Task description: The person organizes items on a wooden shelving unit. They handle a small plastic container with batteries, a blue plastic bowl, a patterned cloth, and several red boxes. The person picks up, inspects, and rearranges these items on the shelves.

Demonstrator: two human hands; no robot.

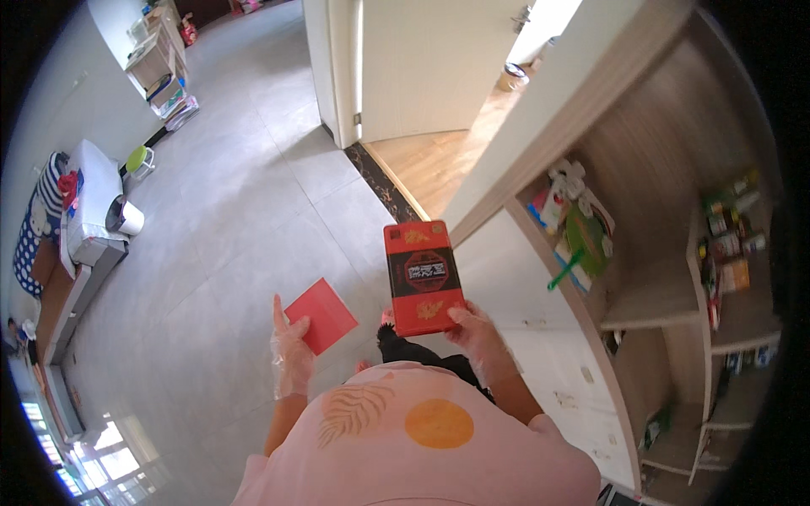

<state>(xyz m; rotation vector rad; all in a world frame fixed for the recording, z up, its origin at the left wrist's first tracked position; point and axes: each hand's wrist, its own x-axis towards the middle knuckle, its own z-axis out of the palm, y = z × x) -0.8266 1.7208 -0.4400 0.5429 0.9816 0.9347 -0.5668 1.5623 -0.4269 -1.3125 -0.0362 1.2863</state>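
Thin clear gloves cover both of my hands. My left hand pinches a flat pinkish-red square, like a folded cloth or card, between thumb and fingers, while the index finger points up. At the right, my right hand grips the lower corner of a red rectangular box, with a black band and gold designs on its face. The box is tilted slightly and held over the floor in front of my body. The square and the box are apart.
On my right stands a curved wooden shelf unit with green items and small packages. Ahead is an open door. Along the left wall are a sofa, a white bin and a green-topped stool.
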